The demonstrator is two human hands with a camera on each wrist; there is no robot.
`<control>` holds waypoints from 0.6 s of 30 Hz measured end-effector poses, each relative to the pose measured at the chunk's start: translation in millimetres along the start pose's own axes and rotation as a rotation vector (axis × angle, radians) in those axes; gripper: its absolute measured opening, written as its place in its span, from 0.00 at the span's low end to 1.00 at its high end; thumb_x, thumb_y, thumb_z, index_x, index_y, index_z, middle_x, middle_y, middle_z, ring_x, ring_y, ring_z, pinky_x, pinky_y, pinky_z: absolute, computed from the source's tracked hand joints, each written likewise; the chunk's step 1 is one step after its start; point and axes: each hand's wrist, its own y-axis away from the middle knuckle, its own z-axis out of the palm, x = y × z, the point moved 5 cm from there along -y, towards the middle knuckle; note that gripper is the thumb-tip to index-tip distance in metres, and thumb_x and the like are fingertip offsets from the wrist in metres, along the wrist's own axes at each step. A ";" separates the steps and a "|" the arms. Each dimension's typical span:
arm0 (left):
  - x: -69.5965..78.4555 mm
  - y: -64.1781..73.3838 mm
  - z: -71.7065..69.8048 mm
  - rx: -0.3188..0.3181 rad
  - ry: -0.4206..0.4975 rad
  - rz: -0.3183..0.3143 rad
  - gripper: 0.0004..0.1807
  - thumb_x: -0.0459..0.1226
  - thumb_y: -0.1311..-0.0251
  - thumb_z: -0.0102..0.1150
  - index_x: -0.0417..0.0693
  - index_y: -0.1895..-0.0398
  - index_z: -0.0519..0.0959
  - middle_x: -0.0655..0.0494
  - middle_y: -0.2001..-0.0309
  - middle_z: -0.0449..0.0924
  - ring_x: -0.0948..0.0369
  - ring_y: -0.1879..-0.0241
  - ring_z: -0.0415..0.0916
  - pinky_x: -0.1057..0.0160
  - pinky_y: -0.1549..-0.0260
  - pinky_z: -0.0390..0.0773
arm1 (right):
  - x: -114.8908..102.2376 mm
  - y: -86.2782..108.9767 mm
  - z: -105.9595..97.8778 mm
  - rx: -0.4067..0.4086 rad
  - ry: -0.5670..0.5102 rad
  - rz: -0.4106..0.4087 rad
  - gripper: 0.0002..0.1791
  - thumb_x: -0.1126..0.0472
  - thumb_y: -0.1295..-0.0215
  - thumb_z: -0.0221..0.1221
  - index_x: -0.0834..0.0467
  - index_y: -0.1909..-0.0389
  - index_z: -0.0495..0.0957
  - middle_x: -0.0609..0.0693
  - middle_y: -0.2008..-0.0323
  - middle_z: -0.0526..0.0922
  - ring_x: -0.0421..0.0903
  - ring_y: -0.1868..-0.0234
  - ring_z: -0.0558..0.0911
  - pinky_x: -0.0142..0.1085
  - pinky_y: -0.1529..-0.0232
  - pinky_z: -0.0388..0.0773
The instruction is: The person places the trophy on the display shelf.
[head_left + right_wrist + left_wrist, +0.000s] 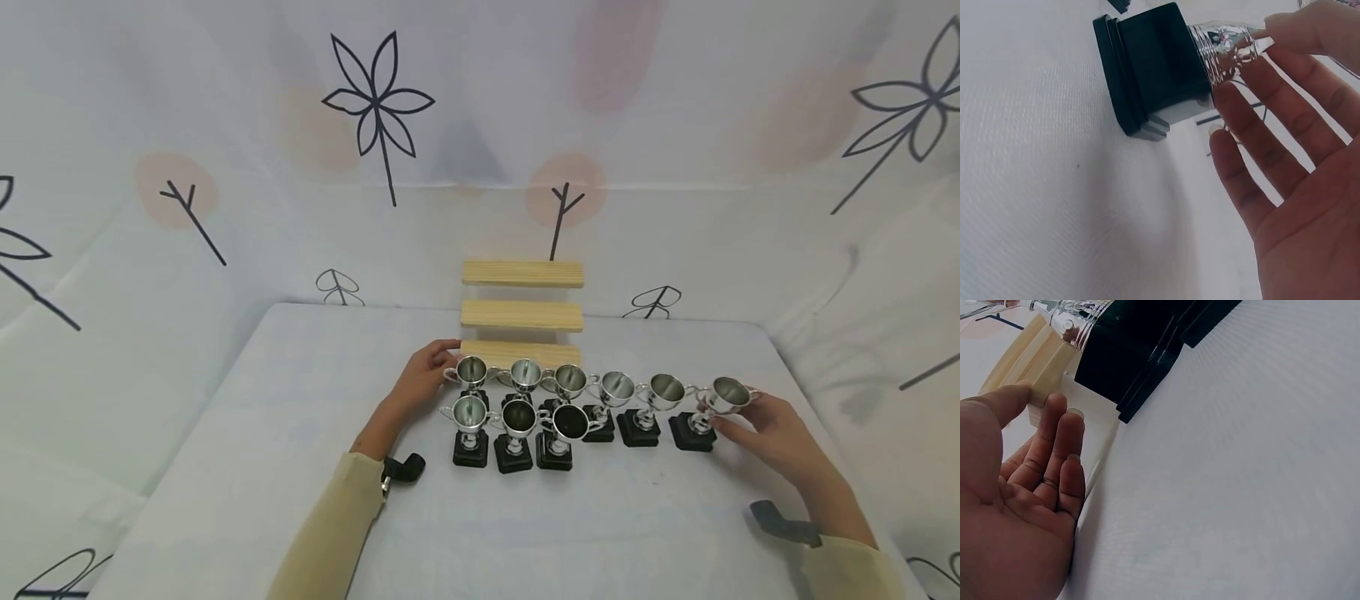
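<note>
The right hand (776, 437) is pinching the rightmost trophy (722, 402) by its silver stem, thumb and fingers clamped on it above the black base. That trophy is sitting at the right end of a back row of six, over the table (637, 517); whether its base is touching the cloth is hard to tell. The left hand (418, 379) is gripping the left end of the rack's (521, 315) lowest slat (521, 352) between thumb and fingers. Three more trophies (519, 417) are standing in front of the row's left half.
</note>
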 end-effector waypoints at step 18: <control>-2.8 -1.3 1.2 0.002 -0.008 0.009 0.23 0.33 0.23 0.56 0.34 0.28 0.72 0.41 0.59 0.86 0.64 0.63 0.77 0.64 0.57 0.72 | 2.4 -0.9 1.2 0.001 -0.018 -0.038 0.25 0.88 0.44 0.64 0.72 0.45 0.81 0.39 0.56 0.90 0.29 0.45 0.82 0.18 0.41 0.70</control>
